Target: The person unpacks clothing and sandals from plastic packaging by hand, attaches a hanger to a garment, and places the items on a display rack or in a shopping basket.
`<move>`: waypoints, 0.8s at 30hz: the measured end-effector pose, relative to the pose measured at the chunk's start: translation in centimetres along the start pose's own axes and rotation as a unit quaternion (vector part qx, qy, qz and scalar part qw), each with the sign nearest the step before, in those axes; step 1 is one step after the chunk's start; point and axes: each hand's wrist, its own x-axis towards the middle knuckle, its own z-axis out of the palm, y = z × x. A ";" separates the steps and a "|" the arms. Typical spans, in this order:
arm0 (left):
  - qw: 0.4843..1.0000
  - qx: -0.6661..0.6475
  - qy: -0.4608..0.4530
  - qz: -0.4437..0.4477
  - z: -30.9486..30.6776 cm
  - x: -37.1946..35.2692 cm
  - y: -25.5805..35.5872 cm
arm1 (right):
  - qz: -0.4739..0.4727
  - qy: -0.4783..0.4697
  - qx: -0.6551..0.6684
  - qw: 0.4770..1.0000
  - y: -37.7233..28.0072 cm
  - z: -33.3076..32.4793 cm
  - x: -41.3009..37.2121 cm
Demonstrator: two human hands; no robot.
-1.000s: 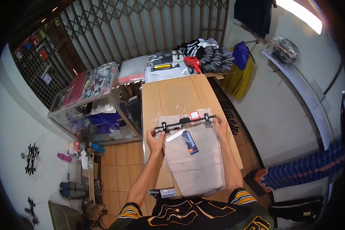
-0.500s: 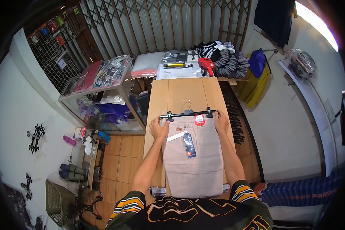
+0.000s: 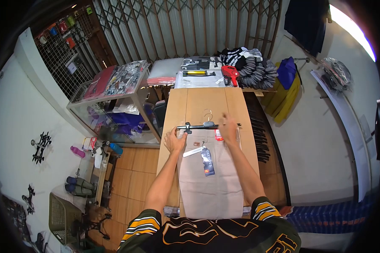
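Observation:
Light beige trousers [image 3: 211, 189] lie flat on the wooden table [image 3: 198, 98], with a dark blue label [image 3: 207, 161] and a red and white tag [image 3: 218, 135] near the waistband. Along the waistband runs a black clip hanger [image 3: 207, 124] with a metal hook. My left hand [image 3: 174, 140] is at the hanger's left end beside the clip, thumb against the waistband and fingers around the corner. My right hand [image 3: 229, 128] is over the right part of the hanger and hides the right clip; its fingers are blurred.
At the table's far edge are a red tool [image 3: 229, 75], a yellow and black tube [image 3: 195, 73] and a pile of striped gloves [image 3: 257, 71]. A glass display case [image 3: 126, 103] stands at the left, and dark hangers [image 3: 257, 130] line the right side.
My right hand has moved left and up, from the hanger's right end onto the right clip's area. My left hand stays at the left end. The view has shifted slightly.

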 end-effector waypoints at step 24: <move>0.975 -0.220 -0.021 0.034 5.7 4.5 -4.4 | 0.038 -0.385 0.136 0.912 -4.2 12.4 4.4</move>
